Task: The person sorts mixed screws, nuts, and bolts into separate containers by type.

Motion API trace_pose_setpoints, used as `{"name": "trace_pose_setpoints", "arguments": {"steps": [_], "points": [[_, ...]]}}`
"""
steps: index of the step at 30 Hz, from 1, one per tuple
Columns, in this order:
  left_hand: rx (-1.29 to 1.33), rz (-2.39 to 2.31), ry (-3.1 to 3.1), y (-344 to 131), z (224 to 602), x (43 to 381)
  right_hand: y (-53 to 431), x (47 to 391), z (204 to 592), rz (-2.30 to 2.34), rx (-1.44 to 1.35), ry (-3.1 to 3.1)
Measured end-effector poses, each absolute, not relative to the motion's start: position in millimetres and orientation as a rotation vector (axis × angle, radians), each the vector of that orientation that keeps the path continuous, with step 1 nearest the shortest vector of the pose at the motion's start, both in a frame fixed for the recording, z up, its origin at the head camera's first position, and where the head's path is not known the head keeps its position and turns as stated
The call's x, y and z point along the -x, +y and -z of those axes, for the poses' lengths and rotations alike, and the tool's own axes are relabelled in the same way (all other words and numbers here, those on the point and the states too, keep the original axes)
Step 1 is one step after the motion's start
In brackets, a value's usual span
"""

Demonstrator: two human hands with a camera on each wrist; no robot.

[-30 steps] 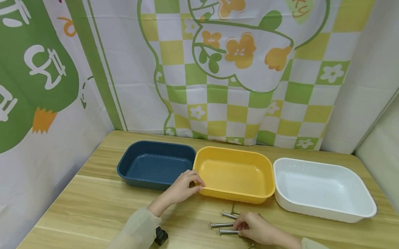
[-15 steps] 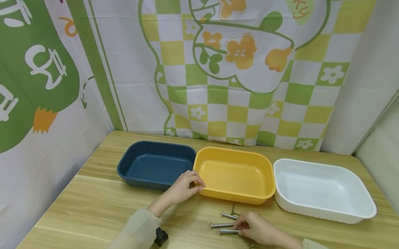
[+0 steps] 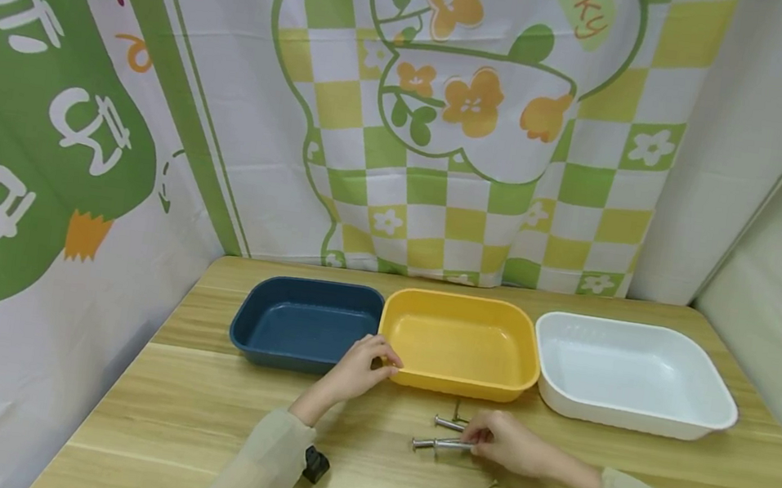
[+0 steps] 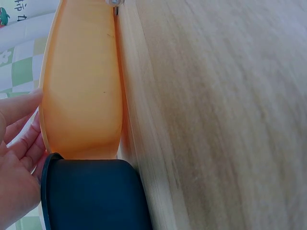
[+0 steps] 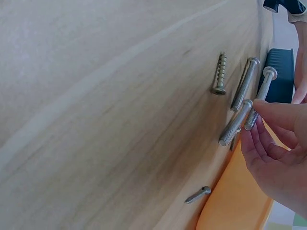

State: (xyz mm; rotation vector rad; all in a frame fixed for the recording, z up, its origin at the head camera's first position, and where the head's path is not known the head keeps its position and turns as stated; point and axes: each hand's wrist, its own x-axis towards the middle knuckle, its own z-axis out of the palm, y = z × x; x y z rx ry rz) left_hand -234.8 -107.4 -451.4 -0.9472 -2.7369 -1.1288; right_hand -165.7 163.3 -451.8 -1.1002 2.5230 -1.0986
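My right hand [image 3: 509, 443] pinches a silver bolt [image 5: 265, 88] between thumb and fingers, head end pointing away from the hand, raised slightly above the table. Two more silver bolts lie beneath and beside it: one bolt [image 5: 245, 85] farther left, another bolt [image 3: 449, 424] closer to the trays. A brassy screw [image 5: 220, 74] lies on the near side and a small screw [image 5: 198, 194] on another; one more is mostly hidden behind a bolt. My left hand [image 3: 361, 368] holds the front left rim of the yellow tray [image 3: 454, 385], thumb on the rim, fingertips partly hidden.
A dark blue tray [image 3: 301, 363] stands left of the yellow one, touching or nearly so. On the right is a white tray [image 3: 628, 417]. All three sit along the back of the wooden table [image 3: 188, 432], before a patterned curtain [image 3: 467, 229].
My right hand has lifted one bolt off the table, rising a little toward the trays; the bolt now overlaps another in the head view. My left hand stays on the yellow tray's rim.
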Motion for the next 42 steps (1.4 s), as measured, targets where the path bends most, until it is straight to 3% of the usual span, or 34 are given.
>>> {"name": "trace_pose_setpoints", "arguments": {"steps": [12, 42], "points": [[0.948, 1.097, -2.727, -107.2, 452.8, 234.9, 166.8, 170.0, 445.9, 1.123, 1.166, 2.578], [0.955, 1.116, -2.72, -107.0, 449.3, 235.0, 179.7, 186.5, 408.0, 1.068, 1.016, 2.666]]}}
